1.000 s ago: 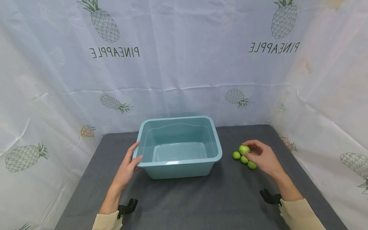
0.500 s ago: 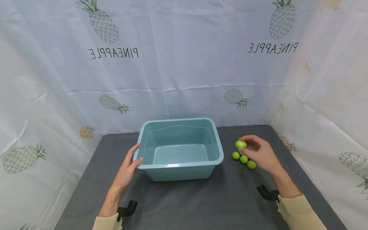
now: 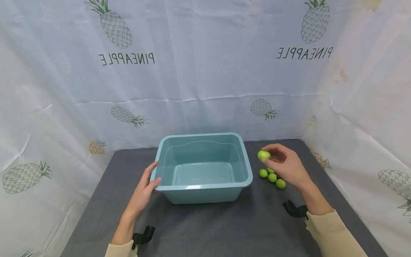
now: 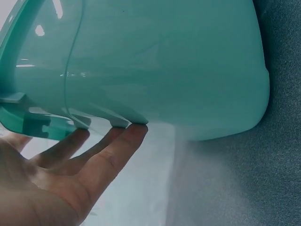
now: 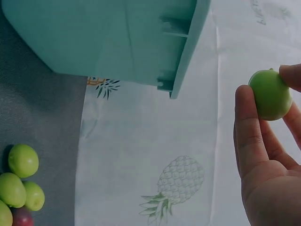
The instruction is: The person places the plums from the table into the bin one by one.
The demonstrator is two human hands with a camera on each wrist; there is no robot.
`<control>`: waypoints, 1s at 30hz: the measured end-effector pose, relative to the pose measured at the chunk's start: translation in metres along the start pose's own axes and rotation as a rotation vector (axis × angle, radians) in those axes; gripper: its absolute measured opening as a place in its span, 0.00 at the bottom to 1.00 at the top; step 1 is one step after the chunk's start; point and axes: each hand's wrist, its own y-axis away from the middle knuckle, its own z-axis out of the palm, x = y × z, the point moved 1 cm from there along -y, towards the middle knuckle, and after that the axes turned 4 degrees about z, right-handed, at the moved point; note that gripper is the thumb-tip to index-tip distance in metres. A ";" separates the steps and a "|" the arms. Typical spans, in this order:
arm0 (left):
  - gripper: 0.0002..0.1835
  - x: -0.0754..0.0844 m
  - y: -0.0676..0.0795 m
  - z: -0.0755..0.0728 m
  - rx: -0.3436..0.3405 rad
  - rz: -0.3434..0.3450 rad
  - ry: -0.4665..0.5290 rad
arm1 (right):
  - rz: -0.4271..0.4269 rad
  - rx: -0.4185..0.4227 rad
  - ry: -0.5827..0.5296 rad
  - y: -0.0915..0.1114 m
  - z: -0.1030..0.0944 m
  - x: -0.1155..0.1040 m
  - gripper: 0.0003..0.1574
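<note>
A light blue plastic basin [image 3: 205,196] stands on the dark cloth in the head view. My left hand [image 3: 141,192] grips its left rim, thumb over the edge; in the left wrist view the fingertips [image 4: 136,132] touch the outer wall. To the right of the basin, my right hand [image 3: 290,167] pinches a small round green fruit [image 3: 263,155] between thumb and fingers. That fruit is held above the cloth, apart from the basin. Below it lie several more green fruits [image 3: 272,177] in a cluster. A dark red one [image 5: 22,217] shows among them in the right wrist view.
Dark grey cloth [image 3: 205,232] covers the table. White curtain [image 3: 205,64] printed with pineapples hangs behind and on both sides, close to the table's edges. The basin's inside floor [image 3: 203,173] shows no fruit.
My right hand has lifted the green fruit off the cluster and carried it left toward the basin. The basin, with my left hand on it, has shifted slightly right and nearer.
</note>
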 end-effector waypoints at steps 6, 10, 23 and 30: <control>0.31 0.000 0.003 0.002 -0.003 0.012 0.000 | 0.017 -0.020 0.005 -0.004 0.000 -0.008 0.23; 0.31 0.000 0.004 0.004 0.004 0.010 -0.005 | 0.039 -0.040 -0.004 -0.006 0.001 -0.014 0.23; 0.31 0.004 0.013 0.009 0.005 0.028 -0.024 | -0.051 -0.070 0.014 -0.013 0.007 -0.018 0.20; 0.32 0.007 0.020 0.015 0.006 0.017 -0.036 | -0.053 -0.098 -0.007 -0.016 0.010 -0.023 0.20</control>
